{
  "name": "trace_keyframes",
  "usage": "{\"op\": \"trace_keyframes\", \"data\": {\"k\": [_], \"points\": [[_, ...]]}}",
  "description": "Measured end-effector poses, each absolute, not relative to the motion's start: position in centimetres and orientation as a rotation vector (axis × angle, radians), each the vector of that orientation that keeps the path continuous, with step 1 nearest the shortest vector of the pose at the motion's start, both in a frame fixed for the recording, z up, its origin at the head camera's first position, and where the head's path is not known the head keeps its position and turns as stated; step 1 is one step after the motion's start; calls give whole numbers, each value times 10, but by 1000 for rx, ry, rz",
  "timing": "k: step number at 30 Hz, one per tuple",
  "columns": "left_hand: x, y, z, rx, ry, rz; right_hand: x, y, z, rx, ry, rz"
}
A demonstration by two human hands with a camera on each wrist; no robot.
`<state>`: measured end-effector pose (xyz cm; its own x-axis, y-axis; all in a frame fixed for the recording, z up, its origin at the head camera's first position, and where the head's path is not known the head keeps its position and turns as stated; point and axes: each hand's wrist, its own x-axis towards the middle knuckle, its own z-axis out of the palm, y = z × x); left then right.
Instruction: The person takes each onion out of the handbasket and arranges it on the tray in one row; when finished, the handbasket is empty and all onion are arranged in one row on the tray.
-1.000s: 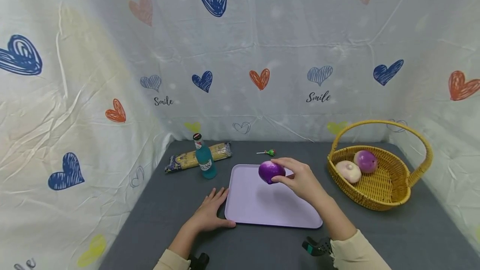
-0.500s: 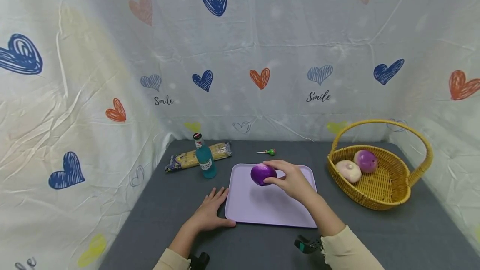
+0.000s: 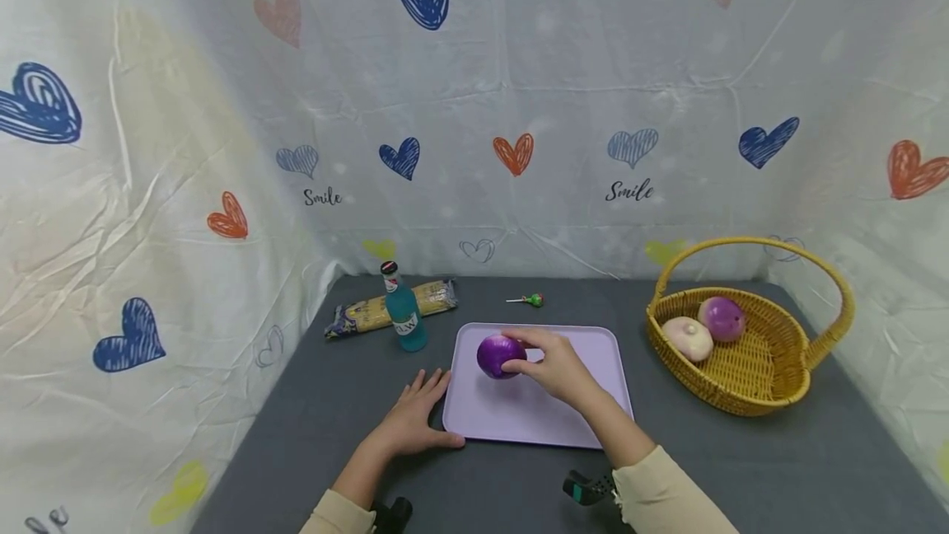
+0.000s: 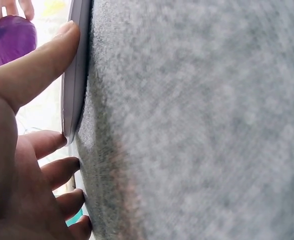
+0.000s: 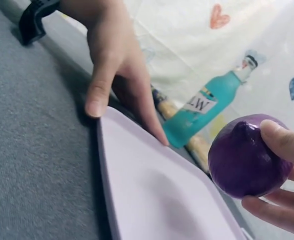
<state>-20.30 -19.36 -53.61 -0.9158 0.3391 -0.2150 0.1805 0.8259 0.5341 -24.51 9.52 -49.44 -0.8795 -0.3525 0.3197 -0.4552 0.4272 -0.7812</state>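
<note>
Curled fingers of a person's right hand pinch a purple onion above the lilac tray as the left hand, fingers spread, touches the tray's near left corner, with a wicker basket to the tray's right.

Head view looked from highest and farthest back, facing forward and down over the table to the curtain, tray at 5 o'clock from centre, basket at 4. Left wrist view sat low and close to the left hand at 8 o'clock, rolled sideways, table filling 12 through 6, tray edge at 10; right wrist view, also near and tilted, faced across the tray to left hand at 11, bottle near 3. All three shared tray, left hand, purple onion; head and right wrist also shared bottle.
</note>
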Motion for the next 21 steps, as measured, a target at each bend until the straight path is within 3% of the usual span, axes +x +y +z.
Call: {"op": "trace_keyframes", "data": {"k": [21], "points": [[-205,-196,-541,400,2702,759,-251,60,-513,602,-2648,1724]]}}
